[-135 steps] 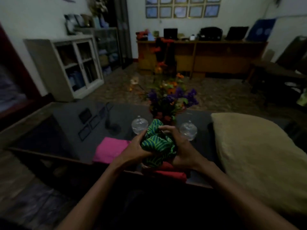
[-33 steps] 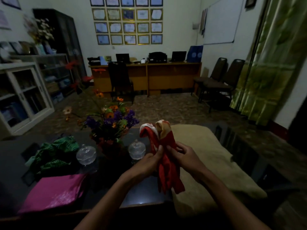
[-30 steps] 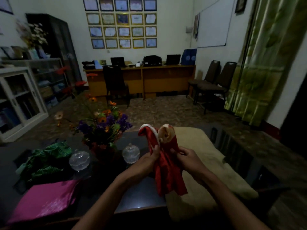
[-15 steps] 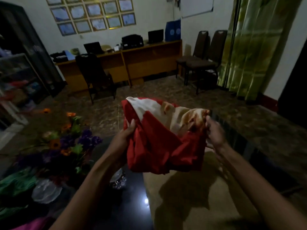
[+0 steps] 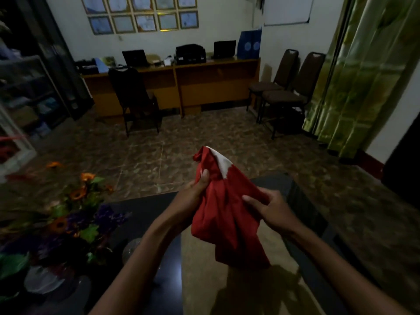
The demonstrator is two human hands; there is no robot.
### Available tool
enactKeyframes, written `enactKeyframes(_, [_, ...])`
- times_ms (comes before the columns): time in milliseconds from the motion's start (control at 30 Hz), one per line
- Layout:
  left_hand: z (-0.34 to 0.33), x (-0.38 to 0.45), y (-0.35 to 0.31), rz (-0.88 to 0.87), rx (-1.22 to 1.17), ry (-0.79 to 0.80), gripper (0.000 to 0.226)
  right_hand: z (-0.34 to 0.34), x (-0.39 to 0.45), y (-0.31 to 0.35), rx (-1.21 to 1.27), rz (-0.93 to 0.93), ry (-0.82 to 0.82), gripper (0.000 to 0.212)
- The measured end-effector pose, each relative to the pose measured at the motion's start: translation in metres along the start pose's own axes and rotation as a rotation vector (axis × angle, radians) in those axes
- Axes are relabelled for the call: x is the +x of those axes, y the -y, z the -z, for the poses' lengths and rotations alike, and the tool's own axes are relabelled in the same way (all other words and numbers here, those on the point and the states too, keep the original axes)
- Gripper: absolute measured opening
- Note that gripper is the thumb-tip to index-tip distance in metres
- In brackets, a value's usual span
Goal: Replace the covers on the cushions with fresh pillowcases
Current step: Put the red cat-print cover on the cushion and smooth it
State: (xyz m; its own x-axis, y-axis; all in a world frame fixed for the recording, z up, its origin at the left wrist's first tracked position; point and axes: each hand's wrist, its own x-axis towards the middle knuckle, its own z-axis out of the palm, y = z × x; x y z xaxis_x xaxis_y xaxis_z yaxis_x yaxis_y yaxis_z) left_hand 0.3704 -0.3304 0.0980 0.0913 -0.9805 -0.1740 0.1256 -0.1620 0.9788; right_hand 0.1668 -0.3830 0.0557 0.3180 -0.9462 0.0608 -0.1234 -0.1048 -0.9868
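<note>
- Red satin pillowcase with a white patch, spread wide half a second ago, is now bunched again.
- It is gripped by curled fingers of left hand and right hand above the bare tan cushion; its opening seems not yet found.

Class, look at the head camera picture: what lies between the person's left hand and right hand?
In the head view, the bunched red pillowcase fills the gap; the left hand and right hand both grip it.

Single head-worn view, forward and down, close over the hands, room beyond.
</note>
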Motion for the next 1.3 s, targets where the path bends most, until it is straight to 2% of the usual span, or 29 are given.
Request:
enactKeyframes(67, [-0.003, -0.004, 0.012, -0.053, 0.058, -0.05, 0.039, 0.018, 0.006, -0.013, -0.024, 0.065, -0.075, 0.015])
enactKeyframes(167, [-0.012, -0.023, 0.036, -0.111, 0.07, -0.147, 0.028, 0.047, 0.003, -0.024, 0.0, 0.109, -0.151, 0.03])
enactKeyframes(267, [-0.027, -0.054, 0.046, -0.081, 0.139, -0.23, 0.027, 0.07, -0.016, -0.016, 0.048, 0.115, -0.197, 0.036])
enactKeyframes(467, [-0.05, -0.106, -0.004, -0.195, 0.458, -0.281, 0.021, 0.092, -0.059, 0.078, 0.223, 0.202, -0.193, 0.022])
enactKeyframes(600, [-0.039, -0.125, -0.022, -0.267, 0.582, -0.389, 0.015, 0.103, -0.084, 0.149, 0.191, 0.335, -0.195, 0.023])
enactKeyframes(700, [-0.035, -0.138, -0.027, -0.303, 0.661, -0.452, 0.016, 0.105, -0.1, 0.179, 0.152, 0.391, -0.195, 0.028])
enactKeyframes(800, [-0.043, -0.144, -0.021, -0.383, 0.776, -0.488, 0.021, 0.103, -0.115, 0.182, 0.176, 0.328, -0.149, 0.029])
enactKeyframes(900, [-0.051, -0.139, 0.0, -0.455, 0.899, -0.559, 0.012, 0.098, -0.123, 0.168, 0.282, 0.173, -0.042, 0.025])
enactKeyframes(967, [-0.059, -0.134, 0.02, -0.426, 0.871, -0.51, 0.008, 0.094, -0.126, 0.161, 0.318, 0.12, -0.027, 0.026])
enactKeyframes(1067, [-0.076, -0.127, 0.044, -0.376, 0.649, -0.413, 0.003, 0.09, -0.132, 0.161, 0.334, 0.098, -0.052, 0.024])
enactKeyframes(1167, [-0.097, -0.129, 0.056, -0.371, 0.473, -0.285, 0.019, 0.09, -0.141, 0.163, 0.343, 0.1, -0.028, 0.025])
enactKeyframes(1233, [-0.112, -0.135, 0.064, -0.349, 0.481, -0.145, 0.035, 0.095, -0.142, 0.163, 0.358, 0.1, -0.016, 0.029])
enactKeyframes(1300, [-0.119, -0.136, 0.076, -0.365, 0.589, -0.095, 0.037, 0.102, -0.141, 0.162, 0.347, 0.118, -0.042, 0.027])
